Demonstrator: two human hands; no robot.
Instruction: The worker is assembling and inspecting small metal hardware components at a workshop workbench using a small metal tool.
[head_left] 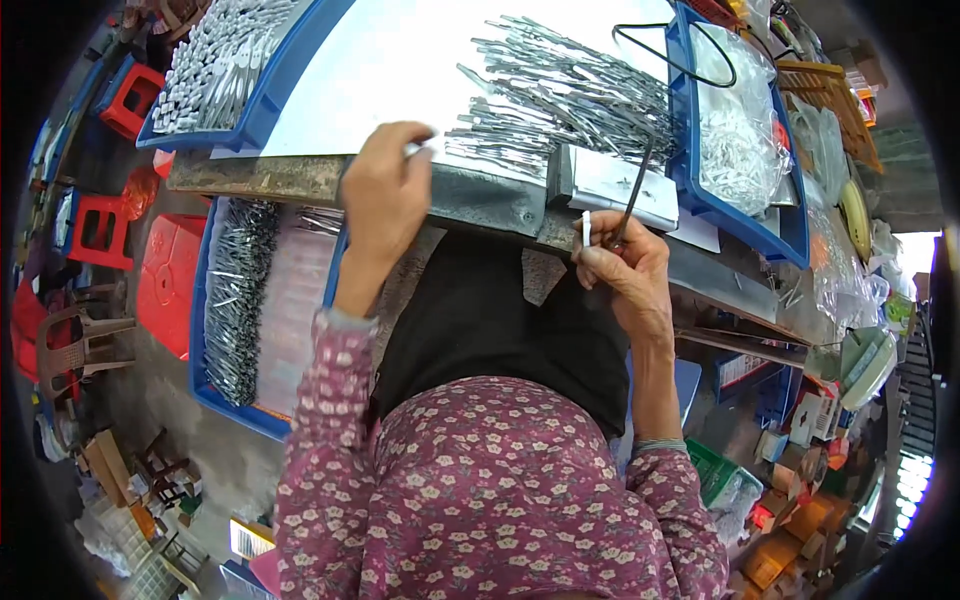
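Note:
My left hand [388, 195] is raised over the table's front edge, its fingers curled and thumb drawn toward the forefinger. A pale spot shows at its fingertips, too blurred to name. Closed in front of a white-topped block [625, 190], my right hand [635, 268] pinches a small white piece [587, 230] upright between thumb and forefinger. A thin dark rod [637, 185] also rises from that hand, slanting over the block. Beyond both hands, a heap of thin metal strips [570, 90] lies spread on the white table sheet [390, 80].
A blue tray [250, 125] of white-ended metal pieces stands at the far left. The right-hand blue tray [735, 225] holds a clear bag of small white pieces [735, 130]. Below the table, another blue tray [205, 350] carries dark metal strips. Red stools [100, 230] stand left.

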